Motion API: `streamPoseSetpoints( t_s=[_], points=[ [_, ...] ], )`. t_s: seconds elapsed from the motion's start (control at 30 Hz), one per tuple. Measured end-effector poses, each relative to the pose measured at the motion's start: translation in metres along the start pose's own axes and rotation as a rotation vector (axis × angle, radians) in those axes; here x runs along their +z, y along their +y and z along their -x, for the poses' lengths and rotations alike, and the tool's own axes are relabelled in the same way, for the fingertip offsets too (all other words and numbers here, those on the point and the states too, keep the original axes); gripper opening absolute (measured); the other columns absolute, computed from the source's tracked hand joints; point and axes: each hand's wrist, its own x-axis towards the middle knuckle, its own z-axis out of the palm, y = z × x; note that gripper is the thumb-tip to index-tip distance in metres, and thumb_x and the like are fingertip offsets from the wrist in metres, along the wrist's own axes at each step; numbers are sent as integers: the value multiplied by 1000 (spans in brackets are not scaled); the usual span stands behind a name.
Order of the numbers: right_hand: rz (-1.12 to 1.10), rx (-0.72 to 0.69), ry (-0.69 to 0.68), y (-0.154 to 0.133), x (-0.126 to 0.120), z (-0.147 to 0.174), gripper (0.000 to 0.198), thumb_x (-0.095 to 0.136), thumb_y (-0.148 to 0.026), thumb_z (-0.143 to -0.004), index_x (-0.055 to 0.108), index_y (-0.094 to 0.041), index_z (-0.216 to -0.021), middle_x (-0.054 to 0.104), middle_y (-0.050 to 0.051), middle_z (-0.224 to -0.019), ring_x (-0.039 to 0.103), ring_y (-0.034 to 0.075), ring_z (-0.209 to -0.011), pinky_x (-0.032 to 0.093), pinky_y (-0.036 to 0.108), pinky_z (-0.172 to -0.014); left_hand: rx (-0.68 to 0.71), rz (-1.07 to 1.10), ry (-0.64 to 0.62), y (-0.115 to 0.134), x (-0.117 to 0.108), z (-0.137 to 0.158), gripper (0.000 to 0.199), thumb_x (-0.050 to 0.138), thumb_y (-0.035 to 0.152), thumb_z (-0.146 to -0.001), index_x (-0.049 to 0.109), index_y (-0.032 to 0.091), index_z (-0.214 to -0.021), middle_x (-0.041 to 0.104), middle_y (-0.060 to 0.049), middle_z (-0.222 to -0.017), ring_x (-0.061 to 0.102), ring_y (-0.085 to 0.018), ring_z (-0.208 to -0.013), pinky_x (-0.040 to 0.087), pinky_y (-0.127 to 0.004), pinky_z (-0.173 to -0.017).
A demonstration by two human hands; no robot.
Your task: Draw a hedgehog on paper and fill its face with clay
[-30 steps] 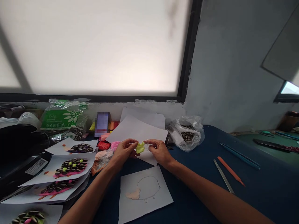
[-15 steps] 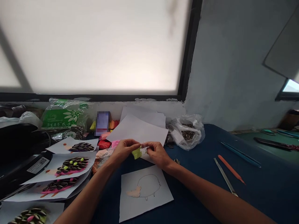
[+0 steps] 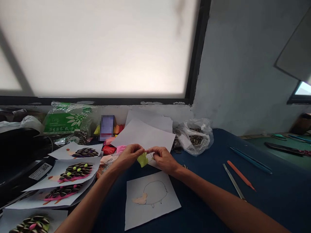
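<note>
My left hand (image 3: pixel 130 156) pinches a small lime-green packet (image 3: pixel 143 160), seemingly soft clay in clear wrap. Close against it, my right hand (image 3: pixel 164 159) has its thumb and forefinger closed on a clear, thin piece of the wrapping (image 3: pixel 151 152). Below both hands lies a white card (image 3: pixel 155 212) with a pencil outline of a hedgehog-like animal. Peach clay (image 3: pixel 140 198) covers the head end of that outline; its round body is bare.
Finished hedgehog cards (image 3: pixel 54 176) with seeds are stacked at left. White sheets (image 3: pixel 145 132) and a bag of sunflower seeds (image 3: pixel 196 139) sit at the back. On the right lie an orange tool (image 3: pixel 240 175), a metal blade-like tool (image 3: pixel 233 182) and blue tweezers (image 3: pixel 251 160).
The lime-green packet hangs slightly lower and shows more of itself under my fingers. My right fingers have shifted slightly at the wrapping. The card lies as before.
</note>
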Motion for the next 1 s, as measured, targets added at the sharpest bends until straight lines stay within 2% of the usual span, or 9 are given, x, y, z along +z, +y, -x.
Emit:
streamPoseSetpoints(
  t_s=[0.17,0.27,0.47,0.6,0.73,0.9,1.0],
  points=[
    [-1,-6,-22,0,-3,-2,38,40,-4,-76,74,-15,-89,52,-2,-60,49,13,-63,41,24,-66,2,6,-3,3,4,3,41,53,59,-70,51,18,-66,42,5,-60,38,-11,-57,29,-24,-53],
    [-5,0,-30,2,-4,-3,36,40,-4,-76,73,-15,-85,52,-2,-61,46,12,-62,40,24,-65,4,12,24,5,7,4,40,53,58,-70,49,19,-64,42,5,-59,37,-11,-57,29,-23,-53],
    [-32,28,-64,3,-1,-3,39,40,-6,-75,74,-14,-93,52,-2,-62,43,12,-58,38,24,-63,-8,-1,44,6,7,4,38,52,57,-69,49,19,-64,42,5,-60,37,-11,-58,29,-24,-53],
    [-61,49,-115,2,-3,-3,38,40,-5,-73,75,-14,-86,47,-4,-56,39,10,-53,37,23,-60,-1,-32,37,6,8,3,38,50,57,-70,49,19,-64,41,5,-60,37,-12,-57,29,-24,-52],
    [-87,70,-108,1,-4,-2,37,43,-7,-71,75,-15,-87,52,-3,-59,42,11,-56,39,23,-62,10,-34,32,6,7,3,41,49,60,-69,49,19,-65,40,6,-61,37,-12,-58,29,-24,-53],
    [-141,98,-87,0,1,-1,38,43,-8,-71,74,-15,-92,62,2,-81,48,11,-66,40,24,-69,38,-15,-6,2,1,3,46,52,64,-70,55,18,-74,47,4,-67,42,-13,-64,33,-25,-58],
    [-178,145,-92,-1,2,-1,40,43,-7,-69,73,-14,-94,59,0,-73,45,10,-60,39,23,-63,49,72,-19,-1,0,2,46,58,63,-69,56,17,-74,50,3,-69,44,-13,-65,34,-25,-61]
  ],
)
